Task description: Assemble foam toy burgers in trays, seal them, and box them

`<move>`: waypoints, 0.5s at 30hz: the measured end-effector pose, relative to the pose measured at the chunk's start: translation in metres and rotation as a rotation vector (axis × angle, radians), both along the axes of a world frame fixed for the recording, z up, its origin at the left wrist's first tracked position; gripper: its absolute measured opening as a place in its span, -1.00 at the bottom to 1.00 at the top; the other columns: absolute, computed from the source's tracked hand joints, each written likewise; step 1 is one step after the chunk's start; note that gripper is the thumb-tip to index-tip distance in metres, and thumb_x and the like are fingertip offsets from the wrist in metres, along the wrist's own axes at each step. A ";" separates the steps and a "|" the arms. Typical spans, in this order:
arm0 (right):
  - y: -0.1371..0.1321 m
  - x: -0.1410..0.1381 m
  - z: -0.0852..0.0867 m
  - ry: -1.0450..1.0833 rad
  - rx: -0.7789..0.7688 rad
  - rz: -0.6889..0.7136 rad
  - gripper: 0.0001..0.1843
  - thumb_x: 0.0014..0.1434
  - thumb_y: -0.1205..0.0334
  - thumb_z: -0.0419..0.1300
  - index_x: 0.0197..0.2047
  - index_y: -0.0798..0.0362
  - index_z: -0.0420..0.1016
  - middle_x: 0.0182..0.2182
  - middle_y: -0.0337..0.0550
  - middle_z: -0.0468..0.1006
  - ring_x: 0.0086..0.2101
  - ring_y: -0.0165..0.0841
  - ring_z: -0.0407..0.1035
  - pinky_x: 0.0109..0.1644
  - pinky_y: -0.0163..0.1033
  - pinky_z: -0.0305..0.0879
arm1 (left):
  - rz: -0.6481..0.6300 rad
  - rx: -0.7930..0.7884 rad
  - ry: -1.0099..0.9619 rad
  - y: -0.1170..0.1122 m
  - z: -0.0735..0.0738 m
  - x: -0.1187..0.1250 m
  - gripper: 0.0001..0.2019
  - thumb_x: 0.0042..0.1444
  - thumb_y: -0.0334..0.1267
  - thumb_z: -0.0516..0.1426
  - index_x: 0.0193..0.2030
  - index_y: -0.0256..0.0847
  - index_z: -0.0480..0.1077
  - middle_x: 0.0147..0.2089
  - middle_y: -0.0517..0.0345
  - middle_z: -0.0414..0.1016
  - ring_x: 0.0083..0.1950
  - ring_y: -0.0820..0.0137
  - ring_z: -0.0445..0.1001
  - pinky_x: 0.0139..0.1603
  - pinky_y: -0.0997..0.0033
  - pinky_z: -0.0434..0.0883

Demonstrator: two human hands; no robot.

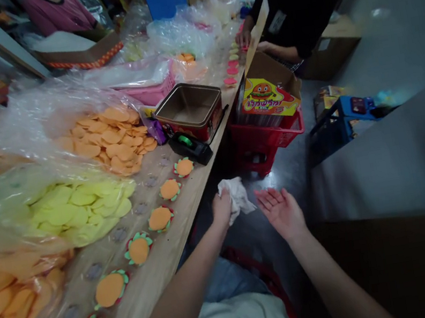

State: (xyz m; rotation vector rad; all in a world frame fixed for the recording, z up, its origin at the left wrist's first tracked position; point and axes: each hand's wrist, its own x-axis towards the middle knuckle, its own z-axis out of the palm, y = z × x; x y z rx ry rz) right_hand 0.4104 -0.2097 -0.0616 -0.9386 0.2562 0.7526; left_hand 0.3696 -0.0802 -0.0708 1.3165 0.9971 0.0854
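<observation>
My left hand (221, 209) is closed on a crumpled white tissue (237, 198), held out past the table edge above my lap. To its right, my right hand (281, 211) is turned palm up with the fingers stretched out, holding nothing. Along the near edge of the wooden table (164, 275) runs a row of small layered stacks, each with an orange disc (160, 219) on top and green and red layers peeking out below. Beyond the row are a black tape dispenser (190, 148) with a green core and an open square tin (189, 109).
Plastic bags spill orange discs (112, 143) and yellow discs (77, 206) over the table's left side. A red crate (270, 141) with a printed burger box (267, 98) stands right of the table. Co-workers are at the far side, one with hands over pink pieces (232, 66).
</observation>
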 end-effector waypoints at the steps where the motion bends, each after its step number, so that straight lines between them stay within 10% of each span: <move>1: 0.004 -0.001 -0.004 -0.025 -0.042 -0.082 -0.58 0.06 -0.14 -0.01 -0.23 -0.06 0.49 -0.19 -0.13 0.54 -0.05 -0.22 0.35 0.05 -0.01 0.20 | -0.034 0.013 -0.017 -0.010 0.007 -0.007 -0.70 0.01 -0.07 0.09 -0.24 -0.26 0.42 -0.11 -0.10 0.48 0.08 0.11 0.33 0.05 0.22 0.23; 4: 0.032 -0.026 -0.010 -0.103 -0.128 -0.174 -0.33 0.04 -0.34 -0.23 0.01 -0.18 0.36 -0.03 -0.15 0.45 0.01 -0.18 0.29 0.04 0.09 0.17 | -0.152 0.099 -0.108 -0.040 0.028 -0.025 -0.60 -0.22 -0.12 0.27 -0.16 -0.14 0.43 0.14 -0.03 0.32 0.31 0.06 -0.03 0.27 0.14 -0.11; 7: 0.052 -0.060 0.006 -0.126 -0.084 0.044 -0.27 0.05 -0.36 -0.28 0.10 -0.18 0.27 0.06 -0.15 0.36 0.02 -0.17 0.28 0.04 0.11 0.17 | -0.062 0.024 -0.182 -0.035 0.042 -0.022 -0.53 -0.20 -0.11 0.26 -0.07 -0.09 0.38 0.30 0.04 0.08 0.38 0.15 -0.33 0.30 0.17 -0.26; 10: 0.050 -0.075 0.032 -0.405 -0.244 0.279 -0.48 0.11 -0.14 -0.02 0.07 -0.09 0.34 0.07 -0.10 0.35 0.07 -0.15 0.22 0.11 0.08 0.09 | 0.102 -0.253 -0.184 0.004 0.050 -0.006 -0.62 0.00 -0.04 0.10 -0.09 -0.23 0.37 0.18 -0.11 0.26 0.29 0.13 0.04 0.21 0.20 0.08; 15: 0.050 -0.044 0.040 -1.240 -0.736 0.118 -0.48 0.04 -0.05 0.11 0.04 0.00 0.36 0.19 -0.05 0.16 0.20 -0.06 -0.10 0.20 0.16 -0.16 | -0.053 -0.657 -0.344 0.024 0.069 -0.008 -0.39 0.05 0.21 -0.11 -0.15 -0.33 0.39 -0.14 -0.14 0.47 -0.07 0.20 0.43 -0.01 0.19 0.30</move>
